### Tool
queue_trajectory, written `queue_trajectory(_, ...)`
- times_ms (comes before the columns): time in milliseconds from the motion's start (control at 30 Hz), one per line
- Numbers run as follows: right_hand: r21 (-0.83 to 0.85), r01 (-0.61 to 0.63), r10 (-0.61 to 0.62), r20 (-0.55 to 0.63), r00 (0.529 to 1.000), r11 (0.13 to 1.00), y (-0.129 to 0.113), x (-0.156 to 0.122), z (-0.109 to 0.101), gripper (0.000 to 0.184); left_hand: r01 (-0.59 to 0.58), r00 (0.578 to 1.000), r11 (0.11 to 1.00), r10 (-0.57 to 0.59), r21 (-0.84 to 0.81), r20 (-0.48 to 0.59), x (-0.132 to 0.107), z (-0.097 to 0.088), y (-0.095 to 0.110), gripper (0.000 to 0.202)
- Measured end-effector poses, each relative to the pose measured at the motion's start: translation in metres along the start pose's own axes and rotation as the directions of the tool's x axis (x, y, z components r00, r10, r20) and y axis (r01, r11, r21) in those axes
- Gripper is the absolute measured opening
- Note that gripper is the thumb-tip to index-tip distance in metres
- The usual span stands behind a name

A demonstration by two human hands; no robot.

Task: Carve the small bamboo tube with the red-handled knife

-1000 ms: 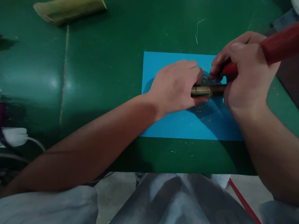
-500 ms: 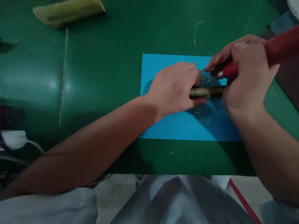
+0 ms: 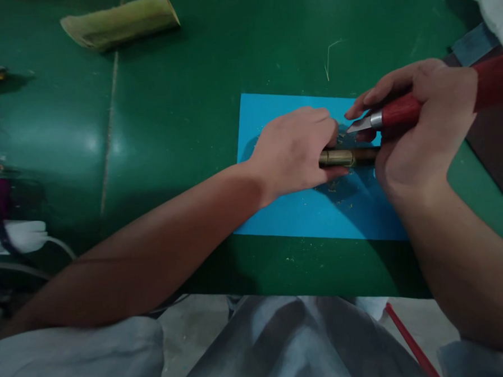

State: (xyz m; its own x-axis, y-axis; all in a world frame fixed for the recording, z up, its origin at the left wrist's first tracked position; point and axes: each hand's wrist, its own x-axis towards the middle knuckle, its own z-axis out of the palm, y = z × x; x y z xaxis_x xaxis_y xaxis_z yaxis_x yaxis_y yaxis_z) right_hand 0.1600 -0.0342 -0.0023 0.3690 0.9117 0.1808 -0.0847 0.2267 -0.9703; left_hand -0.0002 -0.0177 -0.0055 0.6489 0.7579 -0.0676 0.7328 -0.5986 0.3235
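Nearest, we count one slim bamboo stick (image 3: 337, 158), one red-handled knife (image 3: 399, 112) and one blue sheet (image 3: 284, 217), right of centre; at upper left, one bamboo section (image 3: 120, 22). The left hand (image 3: 294, 152) clamps the stick; the right hand (image 3: 435, 117) closes around the knife. Hands hide both stick ends; the frame crops the handle.

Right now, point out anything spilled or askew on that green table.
Small shavings lie scattered on the blue sheet, pale flecks on the green table in front of it, like spilled litter. A bent strand lies loose beyond the sheet.
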Motion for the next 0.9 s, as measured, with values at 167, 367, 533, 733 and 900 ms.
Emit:
queue_trajectory(167,0.021,0.074,-0.075,0.021,0.997,0.997,0.017,0.015,-0.011,0.025,0.002,1.000,1.000,-0.002,-0.004,-0.002,-0.002,-0.001,0.000,0.040)
queue_trajectory(367,-0.013,0.066,-0.066,0.006,0.998,0.998,0.020,0.014,-0.011,0.032,-0.002,1.000,1.000,0.002,-0.008,-0.001,-0.002,-0.001,0.001,0.039)
queue_trajectory(533,-0.032,0.048,-0.048,0.009,0.999,0.998,0.012,0.009,-0.009,0.034,-0.001,1.000,1.000,0.001,-0.018,-0.002,-0.001,-0.001,0.000,0.040)
queue_trajectory(733,-0.093,0.021,-0.027,-0.068,0.997,0.995,0.006,0.006,-0.005,0.040,0.001,1.000,1.000,-0.001,-0.021,0.010,0.001,-0.001,0.000,0.046)
queue_trajectory(900,-0.094,0.008,-0.017,-0.098,0.995,0.996,-0.005,-0.001,0.003,0.043,0.010,1.000,1.000,-0.010,-0.016,0.017,0.001,-0.002,0.001,0.044)
